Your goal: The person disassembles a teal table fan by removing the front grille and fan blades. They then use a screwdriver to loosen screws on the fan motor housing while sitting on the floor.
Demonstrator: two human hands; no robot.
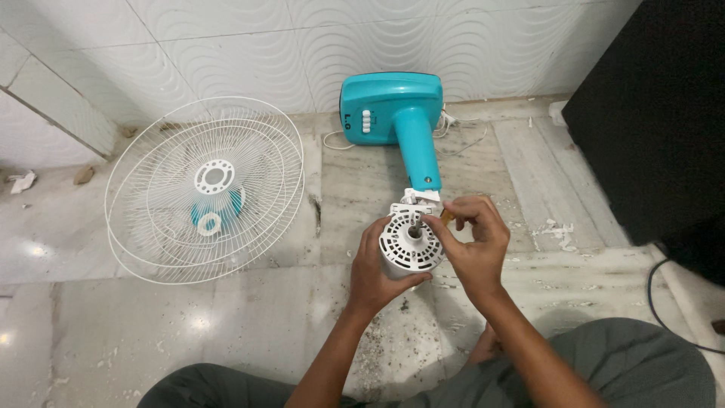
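The left hand (375, 276) is cupping the side of a white fan motor (410, 242), fingers wrapped and clamped around its round casing. The motor is sitting at the near end of the teal fan stand (411, 125), which is lying flat on the marble floor (226, 325), base toward the tiled wall (249, 45). The right hand (472, 245) is reaching over the motor from the stand's right side, thumb and forefinger pinched together on a small orange-tipped thing (448, 217) just beside the motor's shaft; it is too small to tell whether that is a tool handle or a wire end.

Judging from this, the grip is looking secure, but the motor is being held up off the floor by one hand only, so a slip of the palm could be letting it twist on its neck joint and strain whatever is linking it to the stand. The pinched piece is tiny, and if it is dropping it could be getting lost among the white chips and dark grit (393, 325) scattered on the floor just below the motor. The white cord (453, 136) trailing beside the stand's base could be snagging if the stand is shifting.

As for containers, none is showing. The nearest to one is the pair of white wire guards (204, 189) stacked left of the stand, and a teal blade hub (215, 208) is lying inside them.
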